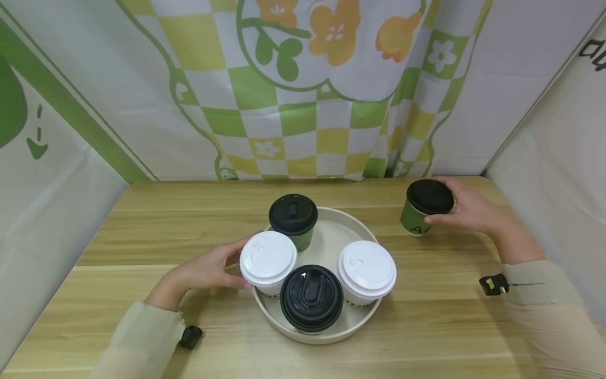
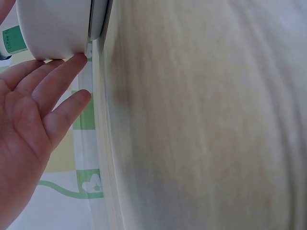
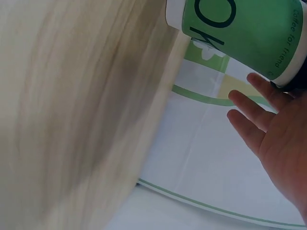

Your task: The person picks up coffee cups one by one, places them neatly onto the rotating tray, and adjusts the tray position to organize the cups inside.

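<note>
My right hand (image 1: pixel 466 208) grips a green paper coffee cup (image 1: pixel 414 220) with a black lid near the table's back right, thumb on the near side. In the right wrist view, three fingers stretch out below the green cup (image 3: pixel 249 33), clear of its wall. My left hand (image 1: pixel 213 266) holds a white-lidded coffee cup (image 1: pixel 268 258) at the left of a round cream tray (image 1: pixel 331 337), with thumb and fingers on either side. The left wrist view shows fingertips against that cup's white wall (image 2: pixel 55 28). Its front is partly hidden by a black-lidded cup (image 1: pixel 311 299).
On the tray also stand a green cup with a black lid (image 1: pixel 293 215) at the back and a white-lidded cup (image 1: pixel 366 269) at the right. Beneath everything is a wooden table (image 1: pixel 213 342). A checked, flowered curtain (image 1: pixel 303 121) hangs behind it, with white side walls.
</note>
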Available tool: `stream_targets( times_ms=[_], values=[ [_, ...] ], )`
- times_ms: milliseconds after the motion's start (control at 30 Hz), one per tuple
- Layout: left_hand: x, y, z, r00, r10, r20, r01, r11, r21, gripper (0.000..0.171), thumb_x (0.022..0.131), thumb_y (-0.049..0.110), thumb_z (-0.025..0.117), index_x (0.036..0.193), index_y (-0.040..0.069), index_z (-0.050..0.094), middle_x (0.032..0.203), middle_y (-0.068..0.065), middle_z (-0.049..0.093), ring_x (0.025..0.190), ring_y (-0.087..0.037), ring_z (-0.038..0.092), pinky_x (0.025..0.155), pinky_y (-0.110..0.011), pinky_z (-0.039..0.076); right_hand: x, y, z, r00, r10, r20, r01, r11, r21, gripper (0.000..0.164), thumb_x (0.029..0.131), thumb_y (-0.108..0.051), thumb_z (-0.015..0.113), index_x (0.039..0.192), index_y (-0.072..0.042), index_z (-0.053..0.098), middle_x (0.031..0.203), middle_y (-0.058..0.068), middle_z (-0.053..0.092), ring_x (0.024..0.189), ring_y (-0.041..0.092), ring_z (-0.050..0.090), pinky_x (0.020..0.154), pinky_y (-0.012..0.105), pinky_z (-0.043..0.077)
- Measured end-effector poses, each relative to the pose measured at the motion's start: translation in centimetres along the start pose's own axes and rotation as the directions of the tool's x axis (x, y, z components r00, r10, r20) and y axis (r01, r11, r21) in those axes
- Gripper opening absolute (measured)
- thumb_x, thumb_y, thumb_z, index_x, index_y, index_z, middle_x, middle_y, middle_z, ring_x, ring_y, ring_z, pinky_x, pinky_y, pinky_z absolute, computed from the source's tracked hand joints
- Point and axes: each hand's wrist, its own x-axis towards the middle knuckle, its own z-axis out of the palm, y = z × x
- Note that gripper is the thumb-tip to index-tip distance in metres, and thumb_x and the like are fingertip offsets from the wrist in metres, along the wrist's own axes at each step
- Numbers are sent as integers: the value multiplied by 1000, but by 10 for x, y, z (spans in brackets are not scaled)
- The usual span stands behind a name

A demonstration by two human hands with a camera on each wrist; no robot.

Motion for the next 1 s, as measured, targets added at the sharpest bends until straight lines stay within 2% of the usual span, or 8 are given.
stream_targets(
  times_ms=[133,200,333,500,667,800,933,1000],
  values=[
    [0,-2,1,1000,12,1,-12,1000,-6,104,78,17,84,159,8,21,163,-16,28,148,-39,28,117,-19,32,0,0,4,998,62,8,-62,995,77,90,78,-20,84,148,2,32,142,31,45,127,46,47,100,63,40],
    [-1,-3,1,1000,8,0,-8,1000,-14,104,78,16,84,159,8,20,164,-15,26,149,-38,26,112,-10,29,-1,-1,6,996,92,14,-93,989,111,91,80,-20,83,150,1,29,144,30,43,128,45,46,100,63,41],
    [-2,-4,1,1000,17,1,-17,1000,-13,103,79,15,83,159,7,19,164,-17,25,148,-40,27,112,-11,30,-2,0,10,992,129,10,-129,979,159,90,81,-19,82,151,-2,28,146,29,42,129,44,46,101,63,41],
    [-1,-5,1,1000,18,-2,-18,1000,-1,103,79,16,84,159,7,20,163,-17,26,148,-39,29,113,-13,31,-2,2,14,989,144,-18,-138,974,182,89,81,-19,83,151,-5,30,145,26,45,126,39,49,99,51,43],
    [-1,-4,1,1000,12,0,-12,1000,-13,103,77,16,84,158,6,21,163,-16,27,148,-37,29,112,-11,30,-5,3,17,987,155,-32,-146,970,196,89,81,-20,82,152,-6,30,144,26,46,123,35,49,93,27,46],
    [0,-3,1,1000,12,1,-12,1000,-21,104,77,15,85,158,6,22,164,-14,26,148,-35,29,111,-9,30,-9,3,19,985,170,-42,-155,958,243,87,83,-17,80,152,-8,29,145,23,45,118,17,51,83,10,43],
    [0,-4,0,1000,13,4,-13,1000,-22,104,77,15,85,158,5,21,164,-15,26,148,-37,29,111,-9,30,-13,3,20,984,165,-60,-140,944,298,85,85,-12,77,153,-7,28,147,21,42,111,-5,48,82,8,44],
    [1,-5,0,1000,15,8,-15,1000,-20,104,77,15,84,158,5,21,164,-16,25,148,-38,29,112,-10,30,-15,2,20,985,161,-68,-133,940,314,84,86,-10,77,154,-6,27,148,21,41,109,-10,46,82,7,44]
  ],
)
